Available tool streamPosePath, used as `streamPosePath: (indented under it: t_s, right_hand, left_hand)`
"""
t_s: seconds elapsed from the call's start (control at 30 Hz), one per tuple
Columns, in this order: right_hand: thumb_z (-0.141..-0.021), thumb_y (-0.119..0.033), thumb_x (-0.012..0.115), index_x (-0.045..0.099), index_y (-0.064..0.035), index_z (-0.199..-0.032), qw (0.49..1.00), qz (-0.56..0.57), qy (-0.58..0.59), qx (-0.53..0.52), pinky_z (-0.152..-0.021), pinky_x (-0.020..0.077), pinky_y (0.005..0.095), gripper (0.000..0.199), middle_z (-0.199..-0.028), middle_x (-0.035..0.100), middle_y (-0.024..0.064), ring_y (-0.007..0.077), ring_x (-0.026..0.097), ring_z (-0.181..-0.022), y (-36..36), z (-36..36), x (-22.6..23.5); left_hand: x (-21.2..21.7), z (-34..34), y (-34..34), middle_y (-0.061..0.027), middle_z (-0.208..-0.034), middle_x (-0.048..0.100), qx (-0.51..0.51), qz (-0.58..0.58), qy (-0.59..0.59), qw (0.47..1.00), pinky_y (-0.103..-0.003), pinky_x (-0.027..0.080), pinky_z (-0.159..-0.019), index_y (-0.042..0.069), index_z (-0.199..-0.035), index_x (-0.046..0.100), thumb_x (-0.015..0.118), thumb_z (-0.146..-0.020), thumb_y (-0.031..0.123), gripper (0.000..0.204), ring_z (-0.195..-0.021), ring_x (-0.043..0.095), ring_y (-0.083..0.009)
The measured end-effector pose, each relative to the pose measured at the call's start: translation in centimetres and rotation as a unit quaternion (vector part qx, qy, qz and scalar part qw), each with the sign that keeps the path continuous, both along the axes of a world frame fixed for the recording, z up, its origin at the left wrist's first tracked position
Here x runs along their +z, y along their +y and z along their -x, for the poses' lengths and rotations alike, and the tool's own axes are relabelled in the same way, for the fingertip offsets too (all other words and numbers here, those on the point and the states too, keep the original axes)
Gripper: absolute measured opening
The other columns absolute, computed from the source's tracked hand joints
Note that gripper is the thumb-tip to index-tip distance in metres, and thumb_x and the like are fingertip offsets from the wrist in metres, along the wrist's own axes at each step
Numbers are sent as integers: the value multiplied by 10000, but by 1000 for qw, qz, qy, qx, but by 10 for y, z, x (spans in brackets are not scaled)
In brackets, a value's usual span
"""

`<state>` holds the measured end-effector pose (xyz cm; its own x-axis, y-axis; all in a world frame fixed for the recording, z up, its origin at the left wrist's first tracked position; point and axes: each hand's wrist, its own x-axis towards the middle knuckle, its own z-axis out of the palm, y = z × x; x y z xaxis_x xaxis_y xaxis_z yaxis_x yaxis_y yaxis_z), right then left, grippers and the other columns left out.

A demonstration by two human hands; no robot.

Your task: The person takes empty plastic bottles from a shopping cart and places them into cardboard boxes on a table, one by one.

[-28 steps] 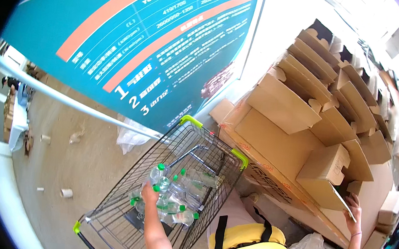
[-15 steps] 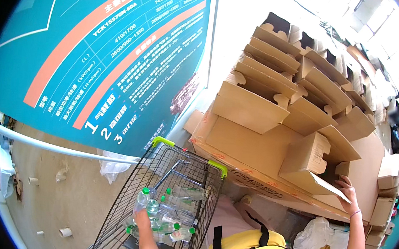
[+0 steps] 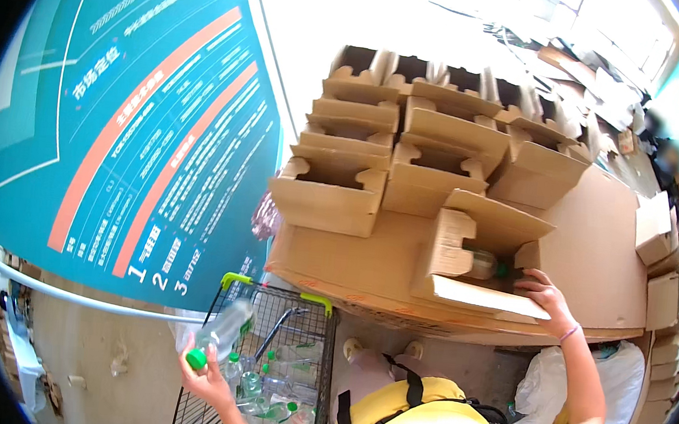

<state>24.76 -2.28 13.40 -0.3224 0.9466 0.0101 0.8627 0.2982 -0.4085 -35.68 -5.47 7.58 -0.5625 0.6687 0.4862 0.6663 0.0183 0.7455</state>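
Hands split: our left hand (image 3: 209, 379) has lifted a bottle (image 3: 221, 333) clear of the cart (image 3: 296, 322), gripping it; our right hand (image 3: 545, 296), fingers curled, now rests on the box (image 3: 465, 261) flap.

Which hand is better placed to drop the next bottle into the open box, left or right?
Left, probably. The left hand already holds a green-capped bottle above the cart. The right hand carries nothing; it rests at the open carton, steadying its flap, where one bottle already lies.

Left hand (image 3: 207, 377) raised, fingers closed, right hand (image 3: 546, 295) outstretched, fingers curled
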Motion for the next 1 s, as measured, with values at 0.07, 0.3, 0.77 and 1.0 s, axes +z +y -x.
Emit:
streamPosePath:
  t_s: [0.07,0.3,0.77,1.0]
  right_hand:
    - [-694,-138,644,713,-20,-981,1000,-12,-7,25,-1018,442,407,319,-1158,671,122,339,483,-1267,3,-8,-9]
    - [-702,-28,617,697,-33,-961,997,-74,23,15,-998,452,386,271,-1052,674,108,301,536,-1177,-11,-23,-28]
    - [-645,-129,700,687,-40,-848,988,-138,52,42,-1078,382,406,223,-943,669,50,235,542,-1121,-8,-26,-43]
    - [-619,-121,734,691,-45,-878,988,-127,75,46,-1117,352,433,273,-970,670,39,221,531,-1142,-10,-33,-43]
  left_hand:
    - [41,-48,31,-217,-1184,644,-78,-105,-32,991,-377,528,-888,-79,-1109,572,701,-894,322,473,-1094,625,-278]
    - [131,-263,121,-225,-1080,697,-405,-133,-107,898,-342,553,-840,5,-1052,596,753,-841,314,405,-942,697,-250]
    - [28,-401,181,-194,-758,657,-584,367,48,722,-407,509,-676,-34,-969,570,725,-858,320,402,-719,660,-315]
    - [29,-394,192,-176,-1153,658,-621,475,396,481,-413,494,-935,110,-1167,691,648,-828,98,341,-1088,605,-368]
